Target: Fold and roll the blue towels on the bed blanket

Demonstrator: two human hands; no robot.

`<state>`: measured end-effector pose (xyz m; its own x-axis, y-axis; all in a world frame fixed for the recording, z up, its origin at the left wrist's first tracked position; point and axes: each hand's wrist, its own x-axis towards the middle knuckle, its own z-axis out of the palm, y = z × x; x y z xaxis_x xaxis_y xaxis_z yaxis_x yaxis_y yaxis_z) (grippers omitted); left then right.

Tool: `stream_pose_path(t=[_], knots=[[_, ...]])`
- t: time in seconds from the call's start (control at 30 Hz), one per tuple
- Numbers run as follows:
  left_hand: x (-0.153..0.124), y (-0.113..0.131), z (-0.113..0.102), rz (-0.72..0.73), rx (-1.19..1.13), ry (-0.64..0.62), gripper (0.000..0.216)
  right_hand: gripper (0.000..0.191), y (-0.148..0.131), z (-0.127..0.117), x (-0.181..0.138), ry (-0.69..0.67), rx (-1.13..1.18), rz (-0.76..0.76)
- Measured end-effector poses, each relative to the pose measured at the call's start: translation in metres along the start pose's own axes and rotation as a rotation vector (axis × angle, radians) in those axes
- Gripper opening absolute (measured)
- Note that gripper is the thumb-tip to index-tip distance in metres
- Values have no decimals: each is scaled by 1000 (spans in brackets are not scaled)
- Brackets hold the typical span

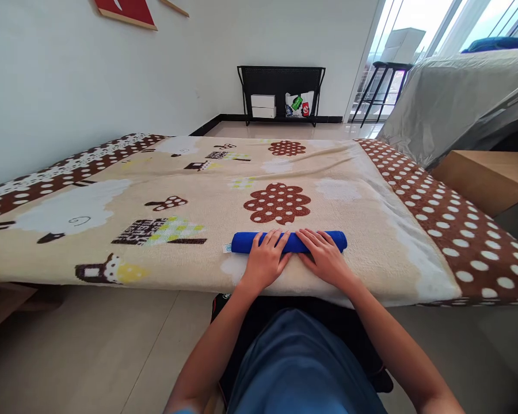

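A blue towel point(337, 240), rolled into a tight cylinder, lies crosswise near the front edge of the bed. A small white label point(227, 248) sticks out at its left end. My left hand point(267, 257) rests on the left half of the roll, fingers stretched over the top and thumb toward the middle. On the right half lies my right hand point(323, 256), its fingers likewise laid across the towel. Both thumbs are on the near side, a small gap apart. The underside of the roll is hidden.
A cream patterned blanket point(207, 184) covers the bed, over a brown dotted sheet point(466, 241). Beyond its far end stands a black metal rack point(282, 77). A wooden box-like piece point(487, 172) and covered furniture point(453, 98) stand at right.
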<state>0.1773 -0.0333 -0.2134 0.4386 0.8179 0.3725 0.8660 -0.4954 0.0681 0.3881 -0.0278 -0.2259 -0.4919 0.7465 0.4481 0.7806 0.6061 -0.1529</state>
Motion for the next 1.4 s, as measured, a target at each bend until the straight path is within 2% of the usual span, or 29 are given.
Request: stream_pose_path(t=[0.23, 0.37, 0.53, 0.73, 1.1, 1.17, 1.23, 1.4], knots=[[-37, -65, -12, -123, 38, -1, 56, 55, 54, -13, -34, 3, -2, 76], [-47, -88, -18, -133, -14, -61, 52, 55, 75, -17, -43, -22, 23, 105], [-48, -90, -24, -125, -85, -121, 57, 54, 86, -19, -42, -48, 64, 91], [-46, -92, -22, -151, -86, -110, 48, 53, 92, -24, -39, -59, 111, 68], [-42, -106, -24, -120, -165, -159, 51, 47, 97, -26, -27, -50, 63, 38], [-40, -108, -23, -120, -171, -149, 49, 44, 99, -38, -16, -71, 73, 27], [-37, -109, -23, -121, -173, -140, 47, 40, 100, -60, 3, -71, 101, 30], [-21, -92, -21, -120, -234, -112, 47, 31, 78, -147, 66, 0, 170, 16]])
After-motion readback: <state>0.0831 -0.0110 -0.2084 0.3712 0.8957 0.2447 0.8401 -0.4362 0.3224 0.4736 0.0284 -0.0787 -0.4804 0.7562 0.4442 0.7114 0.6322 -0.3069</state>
